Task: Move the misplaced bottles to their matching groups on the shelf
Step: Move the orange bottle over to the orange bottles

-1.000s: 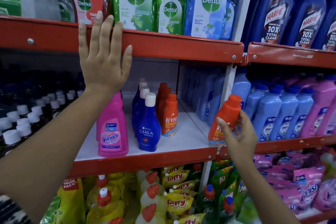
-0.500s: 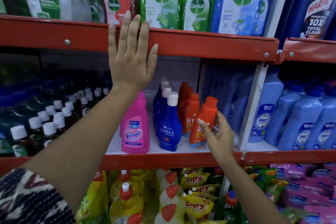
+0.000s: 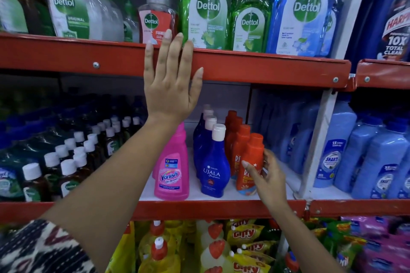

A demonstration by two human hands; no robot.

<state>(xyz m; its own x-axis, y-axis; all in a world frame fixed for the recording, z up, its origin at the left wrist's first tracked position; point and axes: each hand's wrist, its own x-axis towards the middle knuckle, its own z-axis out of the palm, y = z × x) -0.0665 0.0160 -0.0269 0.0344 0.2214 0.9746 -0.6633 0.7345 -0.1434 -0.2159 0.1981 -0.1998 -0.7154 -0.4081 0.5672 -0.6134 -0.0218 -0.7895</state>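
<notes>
An orange Revive bottle (image 3: 251, 162) stands upright at the front of a row of orange Revive bottles (image 3: 235, 131) on the white middle shelf (image 3: 224, 195). My right hand (image 3: 268, 175) wraps around its right side, thumb across the label. To the left stand a row of dark blue Ujala bottles (image 3: 214, 168) and a pink Vanish bottle (image 3: 172, 170). My left hand (image 3: 170, 82) lies flat with fingers apart against the red edge of the upper shelf (image 3: 266, 66), holding nothing.
Dettol bottles (image 3: 208, 6) fill the upper shelf. Small dark bottles with white caps (image 3: 66, 162) crowd the middle shelf's left side. Light blue bottles (image 3: 363, 157) stand beyond a white upright post (image 3: 319, 135). Yellow and green packs (image 3: 244, 241) sit below.
My right hand carried the orange bottle from the right bay leftward and stood it at the front of the orange row. The view shifted left. My left hand stayed on the upper shelf's edge.
</notes>
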